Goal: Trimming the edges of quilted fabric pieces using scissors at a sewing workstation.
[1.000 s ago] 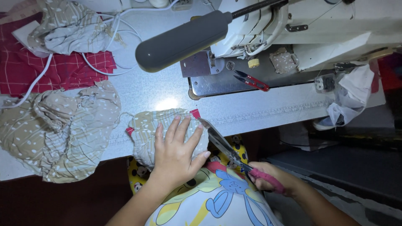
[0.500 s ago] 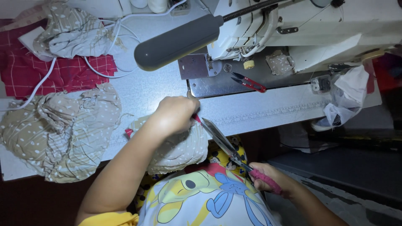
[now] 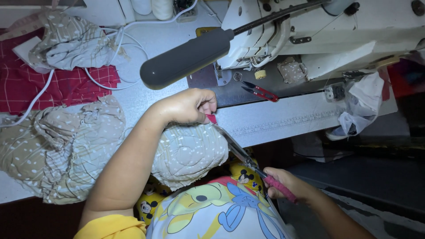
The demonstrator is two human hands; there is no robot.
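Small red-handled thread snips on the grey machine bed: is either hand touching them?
No. The small red-handled thread snips lie alone; the left hand pinches a red tag, and the right hand holds pink-handled scissors.

I count one sewing machine (image 3: 336, 35), one lamp (image 3: 186, 57), one pair of scissors (image 3: 248, 159), one small red snipper (image 3: 261, 91), two thread spools (image 3: 152, 6), one red checked cloth (image 3: 26, 84), and three spotted beige fabric pieces (image 3: 190, 152) on my surface (image 3: 274, 119).
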